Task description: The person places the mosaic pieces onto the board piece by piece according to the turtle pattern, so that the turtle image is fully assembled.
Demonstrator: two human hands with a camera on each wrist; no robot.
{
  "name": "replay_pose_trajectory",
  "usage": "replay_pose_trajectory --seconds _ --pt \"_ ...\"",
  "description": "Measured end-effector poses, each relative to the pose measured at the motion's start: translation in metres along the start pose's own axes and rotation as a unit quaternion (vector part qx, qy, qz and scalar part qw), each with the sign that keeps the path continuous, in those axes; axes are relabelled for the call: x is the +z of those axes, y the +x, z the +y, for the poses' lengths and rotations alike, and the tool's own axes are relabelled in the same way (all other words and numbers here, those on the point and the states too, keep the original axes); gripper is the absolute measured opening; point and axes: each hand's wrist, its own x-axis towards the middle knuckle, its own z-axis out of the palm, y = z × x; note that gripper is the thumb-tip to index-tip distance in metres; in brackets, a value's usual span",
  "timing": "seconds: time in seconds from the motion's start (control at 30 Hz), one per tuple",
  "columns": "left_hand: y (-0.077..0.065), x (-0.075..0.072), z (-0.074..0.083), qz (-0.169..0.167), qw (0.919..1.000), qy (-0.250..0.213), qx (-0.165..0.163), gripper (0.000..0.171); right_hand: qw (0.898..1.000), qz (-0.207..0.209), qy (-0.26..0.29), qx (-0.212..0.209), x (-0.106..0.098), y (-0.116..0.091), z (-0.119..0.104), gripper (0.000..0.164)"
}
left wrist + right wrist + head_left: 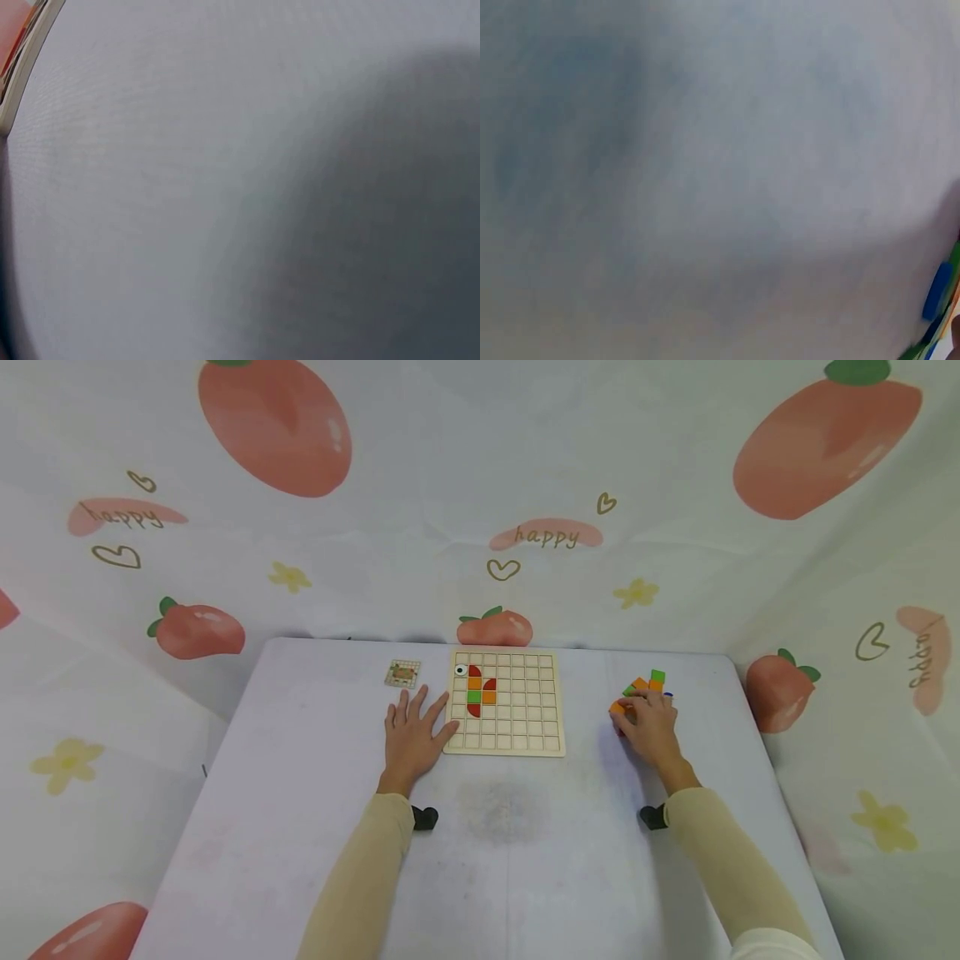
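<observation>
My left hand (415, 739) lies flat with its fingers spread on the white table, its thumb at the left edge of the wooden grid board (532, 739). On the board sit a round eye tile (461, 670), several red curved tiles, a green square tile (474, 697) and orange square tiles, one of them an orange tile (489, 697) beside the green. Over a pile of loose tiles at the right, my right hand (652, 727) bends its fingers down among them. An orange tile (617, 708) shows at its thumb; I cannot tell whether the fingers pinch one.
A small pattern card (402, 673) lies left of the board, just beyond the left fingertips. Behind the right hand a green tile (657, 677) stands out at the back of the pile. Fruit-printed cloth (420, 527) hangs behind the table (510, 877).
</observation>
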Motion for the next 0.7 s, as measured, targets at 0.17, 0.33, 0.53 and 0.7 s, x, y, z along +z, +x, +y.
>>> replay_pose_trajectory --seconds 0.17,0.33,0.53,0.7 --pt "0.000 0.000 -0.001 0.002 1.0000 0.000 0.002 0.069 1.000 -0.015 0.005 0.005 0.005 0.007 -0.015 0.034" --pt "0.001 -0.001 -0.001 0.002 1.0000 -0.002 0.003 0.069 0.999 -0.031 0.013 0.004 0.013 0.017 -0.030 0.034" --pt "-0.001 -0.002 0.002 0.000 1.0000 -0.005 0.002 0.069 0.998 -0.046 0.029 -0.021 0.024 0.028 -0.050 0.035" --pt "-0.002 -0.002 0.001 0.000 1.0000 -0.001 0.001 0.069 0.996 -0.065 0.054 -0.031 0.033 0.034 -0.070 0.037"
